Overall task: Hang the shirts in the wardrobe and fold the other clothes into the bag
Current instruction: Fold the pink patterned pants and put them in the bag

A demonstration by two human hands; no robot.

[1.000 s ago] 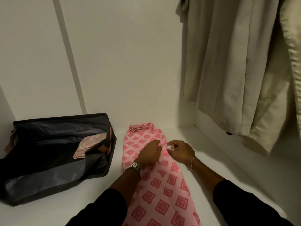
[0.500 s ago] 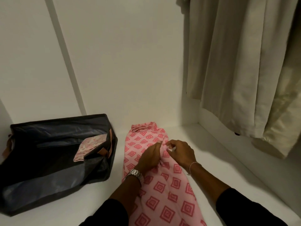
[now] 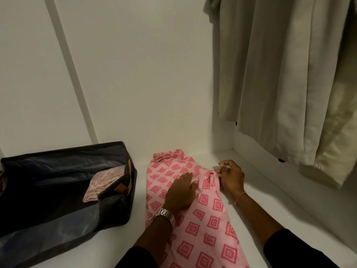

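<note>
The pink cloth (image 3: 195,215) lies flat at 6 o'clock, the bag (image 3: 58,190) at 9. My left hand (image 3: 180,192) presses flat, holding nothing. My right hand (image 3: 230,176) pinches the edge. I should smooth first, then fold evenly.

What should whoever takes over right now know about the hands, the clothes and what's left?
Left hand: flat, pressing the pink diamond-patterned garment on the white wardrobe floor.
Right hand: pinching the bunched cloth at the garment's right edge.
Dark fabric bag: open, left of the garment, with a pale floral folded piece inside.
Beige shirts: hanging, right.
Left: finish folding, bag it.
</note>
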